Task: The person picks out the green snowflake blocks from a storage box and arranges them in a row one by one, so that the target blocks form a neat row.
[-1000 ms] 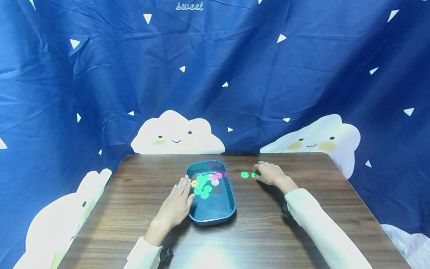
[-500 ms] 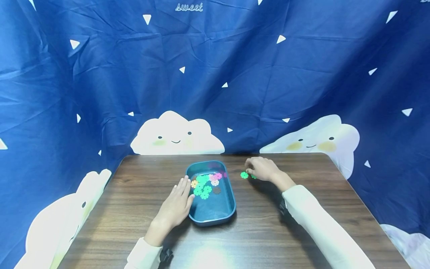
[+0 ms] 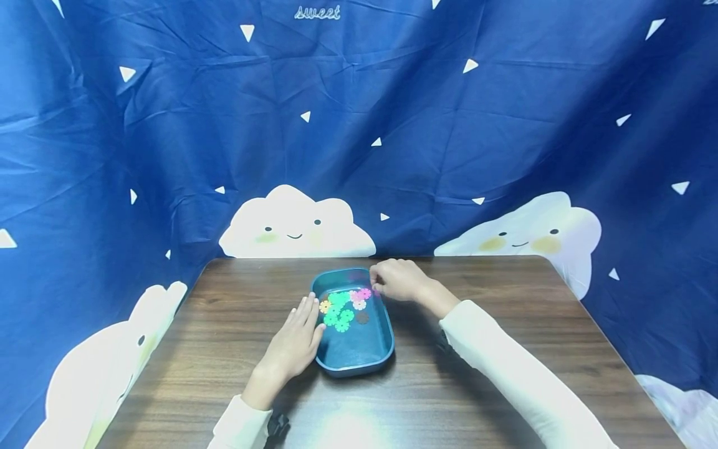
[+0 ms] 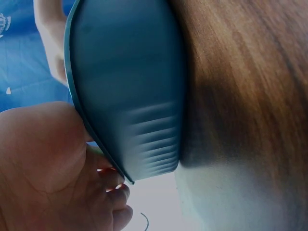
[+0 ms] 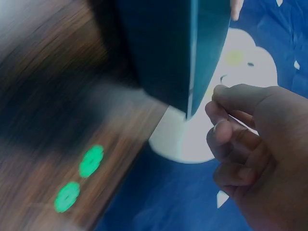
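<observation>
A person's right hand [image 3: 396, 280], fingers curled, hovers at the far right rim of a teal tray [image 3: 359, 355] near the middle of the bench [image 3: 505, 280]; whether it pinches anything cannot be told from these views. The left hand [image 3: 294, 340] lies flat, fingers straight, against the tray's left wall. Green, pink and yellow flower-shaped pieces [image 3: 342, 308] cluster in the tray's far half, and two green pieces [image 5: 79, 178] lie on the bench toward its right edge, seen by the right wrist camera. Working cleanly here likely calls for steady bracing of the tray and keeping the fingertips inside the rim.
</observation>
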Available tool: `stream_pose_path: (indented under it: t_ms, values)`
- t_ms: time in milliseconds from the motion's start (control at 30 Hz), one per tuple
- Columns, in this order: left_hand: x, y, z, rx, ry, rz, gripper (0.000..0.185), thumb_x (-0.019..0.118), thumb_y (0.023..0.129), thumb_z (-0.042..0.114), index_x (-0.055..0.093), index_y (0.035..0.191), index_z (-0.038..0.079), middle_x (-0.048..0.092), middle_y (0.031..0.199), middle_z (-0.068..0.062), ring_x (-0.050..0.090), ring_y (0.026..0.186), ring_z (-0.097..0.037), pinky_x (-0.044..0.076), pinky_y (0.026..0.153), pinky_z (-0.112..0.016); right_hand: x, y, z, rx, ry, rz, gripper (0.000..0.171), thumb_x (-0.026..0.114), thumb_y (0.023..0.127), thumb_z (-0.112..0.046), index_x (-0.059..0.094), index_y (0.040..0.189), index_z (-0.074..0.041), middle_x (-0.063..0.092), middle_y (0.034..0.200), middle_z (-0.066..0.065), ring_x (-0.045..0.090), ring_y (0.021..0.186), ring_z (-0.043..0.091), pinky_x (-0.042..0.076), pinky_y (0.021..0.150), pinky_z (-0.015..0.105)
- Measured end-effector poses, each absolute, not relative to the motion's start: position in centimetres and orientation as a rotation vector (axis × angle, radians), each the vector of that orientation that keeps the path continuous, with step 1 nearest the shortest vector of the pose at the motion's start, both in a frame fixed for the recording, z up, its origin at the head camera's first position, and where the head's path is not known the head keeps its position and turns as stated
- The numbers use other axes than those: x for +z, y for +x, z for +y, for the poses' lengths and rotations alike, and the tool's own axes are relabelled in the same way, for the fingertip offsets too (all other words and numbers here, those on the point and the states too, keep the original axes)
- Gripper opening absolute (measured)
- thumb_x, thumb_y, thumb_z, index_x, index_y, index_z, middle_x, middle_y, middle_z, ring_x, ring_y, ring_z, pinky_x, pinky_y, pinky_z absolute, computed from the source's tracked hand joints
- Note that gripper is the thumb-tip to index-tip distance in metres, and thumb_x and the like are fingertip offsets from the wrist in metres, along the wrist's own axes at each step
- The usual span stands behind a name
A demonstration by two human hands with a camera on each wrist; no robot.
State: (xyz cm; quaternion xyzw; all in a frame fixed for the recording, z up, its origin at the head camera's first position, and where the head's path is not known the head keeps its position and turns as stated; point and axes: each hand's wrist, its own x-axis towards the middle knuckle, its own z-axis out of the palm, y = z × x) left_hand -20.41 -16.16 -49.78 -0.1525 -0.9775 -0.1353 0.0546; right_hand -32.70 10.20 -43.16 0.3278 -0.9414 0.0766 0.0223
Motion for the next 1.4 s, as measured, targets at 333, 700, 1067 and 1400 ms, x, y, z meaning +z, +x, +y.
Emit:
stream_pose_path:
  t_ms: [333,700,1067,1400]
  values:
    - [-50.1,-20.4,-16.1,-0.405,-0.479,-2.958,0.059,0.041,0.105,0.032,0.028,0.153,-0.001,0.022,0.163,-0.016,0.021,0.151,-0.032,0.025,0.122,-0.050,-43.0,-32.0,5.0,0.132,1.180,-2.847,0.008,0.064,0.091,-0.020,0.066,0.085,-0.024,0.064,0.083,-0.013,0.055,0.068,0.005,0.050,0.060,0.025]
    - [-50.0,-20.5,-16.3,-0.387,-0.470,-2.985,0.060,0.036,0.106,0.035,0.025,0.154,0.001,0.018,0.164,-0.014,0.020,0.152,-0.030,0.023,0.123,-0.048,-43.9,-32.9,1.4,0.057,1.187,-2.882,0.008,0.061,0.094,-0.021,0.066,0.087,-0.022,0.062,0.081,-0.011,0.055,0.070,0.007,0.048,0.062,0.021]
    - [-49.7,-20.4,-16.3,-0.376,-0.480,-2.973,0.059,0.036,0.106,0.035,0.028,0.153,-0.001,0.020,0.163,-0.016,0.021,0.151,-0.031,0.025,0.122,-0.049,-45.5,-33.3,-0.7,0.124,1.193,-2.998,0.018,0.059,0.098,-0.021,0.072,0.109,-0.018,0.072,0.104,-0.005,0.067,0.092,0.013,0.057,0.080,0.029]
    - [-49.7,-20.4,-16.2,-0.381,-0.487,-2.965,0.058,0.037,0.106,0.034,0.029,0.152,-0.001,0.021,0.163,-0.016,0.022,0.151,-0.031,0.025,0.122,-0.049,-46.5,-33.4,-1.0,0.016,1.111,-3.099,0.028,0.062,0.096,-0.021,0.068,0.123,-0.022,0.067,0.121,-0.004,0.064,0.105,0.014,0.056,0.089,0.034]
